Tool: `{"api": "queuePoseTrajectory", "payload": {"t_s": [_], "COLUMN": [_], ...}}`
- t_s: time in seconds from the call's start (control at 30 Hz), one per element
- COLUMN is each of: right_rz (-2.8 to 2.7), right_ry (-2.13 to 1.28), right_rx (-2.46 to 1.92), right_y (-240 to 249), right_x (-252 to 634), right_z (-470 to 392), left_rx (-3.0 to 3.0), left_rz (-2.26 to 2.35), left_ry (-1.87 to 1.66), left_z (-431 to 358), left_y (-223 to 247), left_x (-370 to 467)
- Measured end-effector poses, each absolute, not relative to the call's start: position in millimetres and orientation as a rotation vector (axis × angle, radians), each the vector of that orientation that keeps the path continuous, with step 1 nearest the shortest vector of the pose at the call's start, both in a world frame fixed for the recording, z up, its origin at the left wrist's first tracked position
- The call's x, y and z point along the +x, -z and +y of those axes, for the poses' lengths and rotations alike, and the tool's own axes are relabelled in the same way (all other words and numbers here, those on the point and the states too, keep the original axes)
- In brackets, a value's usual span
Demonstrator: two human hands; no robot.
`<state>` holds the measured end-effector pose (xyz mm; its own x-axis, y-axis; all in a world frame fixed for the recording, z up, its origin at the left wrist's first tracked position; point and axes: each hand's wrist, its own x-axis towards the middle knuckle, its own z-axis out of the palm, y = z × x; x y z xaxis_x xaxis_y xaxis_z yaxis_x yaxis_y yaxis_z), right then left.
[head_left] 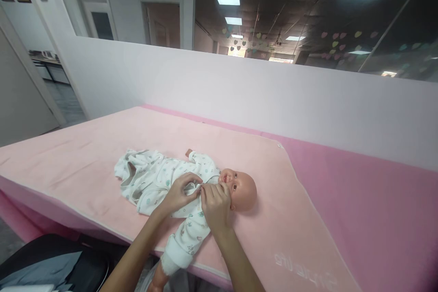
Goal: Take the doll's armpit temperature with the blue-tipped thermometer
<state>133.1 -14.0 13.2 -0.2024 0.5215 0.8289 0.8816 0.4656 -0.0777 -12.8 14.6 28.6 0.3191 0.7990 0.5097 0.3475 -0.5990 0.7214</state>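
A baby doll (243,190) lies on its back on the pink padded cover, its head to the right. It wears a white printed baby romper (159,166), with the leg part lying loose at the left. My left hand (183,191) is at the doll's chest, thumb and fingers curved into a pinch on the romper's thin white tie near the collar. Beside it, close under the doll's chin, my right hand (215,203) is closed with its fingertips at the same spot; they hide what they grip. One doll arm in its sleeve (186,242) reaches over the near table edge.
The pink cover (85,146) spreads over the table, with a darker pink cloth (386,205) at the right. A white wall with a window (290,18) stands behind. A black chair (51,255) holding grey cloth is at the lower left.
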Motion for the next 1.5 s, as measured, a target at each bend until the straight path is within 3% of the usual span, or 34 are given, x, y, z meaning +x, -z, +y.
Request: {"api": "queuePoseTrajectory", "payload": {"t_s": [0.7,1.5], "right_rz": [-1.88,-1.844], "right_ry": [0.598,0.516], "right_rx": [-1.174,-1.162], "right_y": [-13.5,-14.1], "right_x": [134.3,130.1], "right_z": [-13.0,-15.2], "left_rx": [1.778,1.91], "left_rz": [1.02,1.048], "left_ry": [-1.279,-1.263], "left_z": [17.4,13.4], "left_y": [-19.6,-25.9], "left_x": [-11.2,-7.2]}}
